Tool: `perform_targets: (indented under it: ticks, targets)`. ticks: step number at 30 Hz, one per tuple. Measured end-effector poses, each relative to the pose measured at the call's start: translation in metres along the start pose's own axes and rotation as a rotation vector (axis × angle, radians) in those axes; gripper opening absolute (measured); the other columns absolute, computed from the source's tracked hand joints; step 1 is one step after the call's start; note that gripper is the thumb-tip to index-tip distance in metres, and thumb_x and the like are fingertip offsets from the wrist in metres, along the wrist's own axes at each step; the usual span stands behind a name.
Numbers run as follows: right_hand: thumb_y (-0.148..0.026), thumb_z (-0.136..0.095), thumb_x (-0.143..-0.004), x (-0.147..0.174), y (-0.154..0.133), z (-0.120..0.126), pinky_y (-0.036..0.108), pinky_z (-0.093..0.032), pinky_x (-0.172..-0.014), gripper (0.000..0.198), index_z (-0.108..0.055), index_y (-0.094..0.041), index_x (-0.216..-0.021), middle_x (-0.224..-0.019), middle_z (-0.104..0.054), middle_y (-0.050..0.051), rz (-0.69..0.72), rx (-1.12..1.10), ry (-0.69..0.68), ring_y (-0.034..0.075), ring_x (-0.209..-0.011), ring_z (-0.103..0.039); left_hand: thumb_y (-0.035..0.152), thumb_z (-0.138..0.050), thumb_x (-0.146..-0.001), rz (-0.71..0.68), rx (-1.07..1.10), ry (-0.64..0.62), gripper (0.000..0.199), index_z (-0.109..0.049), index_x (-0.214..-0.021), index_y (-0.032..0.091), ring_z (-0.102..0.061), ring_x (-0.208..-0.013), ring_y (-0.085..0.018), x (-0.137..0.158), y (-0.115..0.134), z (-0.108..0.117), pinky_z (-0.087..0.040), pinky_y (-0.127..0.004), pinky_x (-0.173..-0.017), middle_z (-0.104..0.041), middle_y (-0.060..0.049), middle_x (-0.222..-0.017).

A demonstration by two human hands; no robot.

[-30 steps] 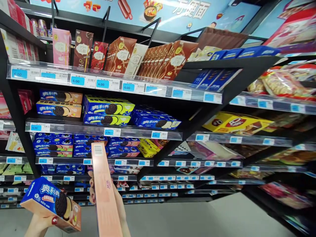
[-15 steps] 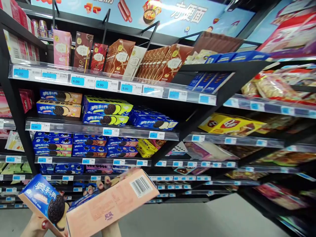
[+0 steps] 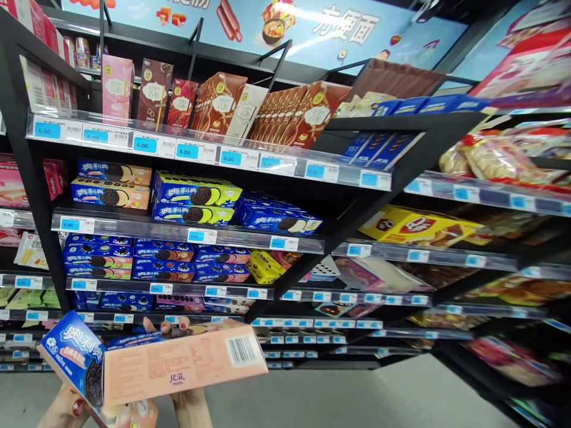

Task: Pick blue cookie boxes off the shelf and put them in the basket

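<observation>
Shop — snack shelves (image 3: 209,229), price tags (image 3: 145,144)

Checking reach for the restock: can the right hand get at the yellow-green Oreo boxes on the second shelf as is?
Probably not as it stands. The right hand is full, gripping the long pink box low in front of the racks. The yellow-green Oreo boxes sit open at the shelf front, nothing blocking them.
</observation>
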State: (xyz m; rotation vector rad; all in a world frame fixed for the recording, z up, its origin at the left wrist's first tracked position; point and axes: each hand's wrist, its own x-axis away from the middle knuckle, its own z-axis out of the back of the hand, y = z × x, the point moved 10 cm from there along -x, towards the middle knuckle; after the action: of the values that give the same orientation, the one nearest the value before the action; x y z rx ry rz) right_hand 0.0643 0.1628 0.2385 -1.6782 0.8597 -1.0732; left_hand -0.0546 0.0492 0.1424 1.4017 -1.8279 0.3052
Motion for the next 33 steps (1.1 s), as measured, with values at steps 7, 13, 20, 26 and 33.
perform_targets:
  ticks: [7, 13, 20, 26, 33]
  targets:
    - [-0.038, -0.079, -0.053, 0.01, 0.008, 0.029, 0.031, -0.041, -0.093, 0.029, -0.067, -0.03, -0.078, -0.088, -0.065, -0.003, -0.055, -0.845, 0.363, 0.013, -0.09, -0.058, 0.034, -0.086, -0.024, -0.1, -0.014, 0.071, 0.075, -0.067, -0.097, 0.022, -0.062, -0.086, -0.028, -0.003, 0.006, 0.012, -0.048, -0.037, -0.084, -0.068, -0.005, -0.079]
    - [-0.029, -0.078, -0.058, 0.002, -0.011, 0.025, 0.026, -0.042, -0.094, 0.027, -0.069, -0.027, -0.084, -0.093, -0.065, -0.002, -0.031, -1.02, 0.408, 0.011, -0.096, -0.058, 0.031, -0.086, -0.023, -0.099, -0.001, 0.119, 0.085, -0.064, -0.104, 0.02, -0.062, -0.083, -0.03, -0.003, 0.009, 0.017, -0.051, -0.036, -0.077, -0.068, -0.006, -0.073]
    - [-0.041, -0.074, -0.06, 0.028, -0.008, 0.074, 0.036, -0.044, -0.088, 0.059, -0.056, -0.024, -0.114, -0.114, -0.058, 0.006, -0.102, -0.266, 0.418, 0.021, -0.102, -0.055, 0.03, -0.085, -0.037, -0.126, 0.0, 0.15, 0.094, -0.05, -0.123, 0.021, -0.063, -0.074, -0.023, -0.009, 0.019, 0.016, -0.052, -0.031, -0.071, -0.068, -0.004, -0.083]
    - [-0.039, -0.053, -0.078, 0.024, -0.027, 0.018, 0.039, -0.031, -0.1, 0.061, -0.036, -0.023, -0.134, -0.129, -0.045, 0.007, -0.262, 0.825, 0.087, 0.024, -0.117, -0.041, 0.03, -0.084, -0.044, -0.073, -0.085, 0.149, 0.104, -0.033, -0.134, 0.022, -0.063, -0.081, -0.023, -0.017, 0.006, 0.007, -0.053, -0.026, -0.066, -0.068, -0.005, -0.09]
    - [-0.041, -0.043, -0.084, 0.032, -0.011, -0.019, 0.039, -0.018, -0.107, 0.068, -0.015, -0.023, -0.143, -0.143, -0.025, 0.005, -0.353, 0.836, 0.034, 0.024, -0.131, -0.02, 0.031, -0.084, -0.042, 0.15, 0.045, 0.061, 0.092, -0.046, -0.126, 0.03, -0.058, -0.1, -0.029, -0.045, -0.026, 0.005, -0.044, -0.036, -0.093, -0.067, -0.004, -0.098]
